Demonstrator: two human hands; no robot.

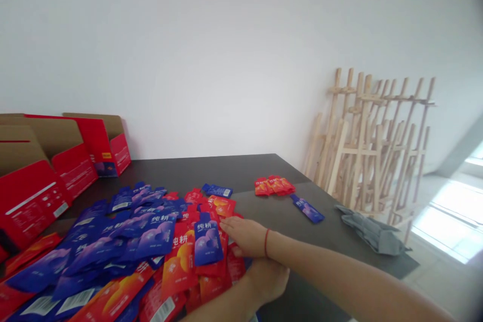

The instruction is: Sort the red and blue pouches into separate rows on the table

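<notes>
My right hand (245,236), with a red string at the wrist, reaches over the right side of a pile of pouches. Its fingers lie stretched out on the red-orange pouches (183,256), close to a blue pouch (208,242) resting on top. Below and partly behind it is my left hand (267,277), its fingers curled closed. Whatever the left hand may hold is hidden from view. More blue pouches (156,235) with purple fruit prints are heaped to the left, mixed with red ones.
Open red cardboard boxes (75,171) stand at the left. On the dark table (241,168), a small group of red pouches (273,186) and a single blue pouch (308,209) lie farther right. A grey bag (372,231) is at the right edge. Wooden easels (362,151) lean beyond.
</notes>
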